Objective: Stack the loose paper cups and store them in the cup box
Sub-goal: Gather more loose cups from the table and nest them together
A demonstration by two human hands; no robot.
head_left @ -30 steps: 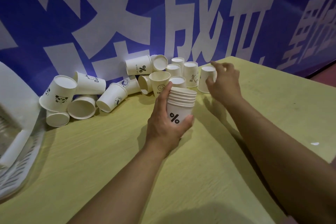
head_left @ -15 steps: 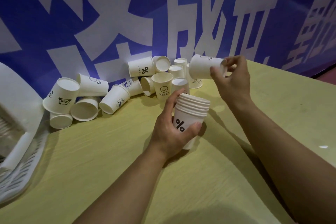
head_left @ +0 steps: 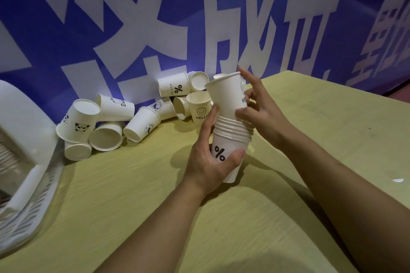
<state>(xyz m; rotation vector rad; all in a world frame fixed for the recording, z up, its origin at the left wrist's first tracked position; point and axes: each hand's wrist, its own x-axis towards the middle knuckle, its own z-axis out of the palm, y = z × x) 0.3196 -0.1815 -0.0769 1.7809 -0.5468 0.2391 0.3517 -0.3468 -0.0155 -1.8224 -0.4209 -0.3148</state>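
Note:
My left hand [head_left: 208, 162] grips a stack of nested white paper cups [head_left: 230, 139] above the table; the bottom cup bears a black % mark. My right hand [head_left: 259, 108] holds a single white cup [head_left: 226, 97], upright, its base entering the top of the stack. Several loose paper cups [head_left: 142, 124] lie tipped over or stand along the blue wall behind, among them a panda-print cup [head_left: 77, 122] and a smiley HELLO cup [head_left: 199, 108]. Part of the loose cups is hidden behind the held cup.
The yellow-green wooden table [head_left: 332, 131] runs right to a far edge by the blue banner wall [head_left: 155, 17]. A white slatted plastic basket [head_left: 24, 184] sits at the left edge. A small white scrap [head_left: 398, 180] lies on the table at the right.
My right hand lifted a cup from the group by the wall, turned it upright and brought it onto the top of the stack. The stack in my left hand rose slightly.

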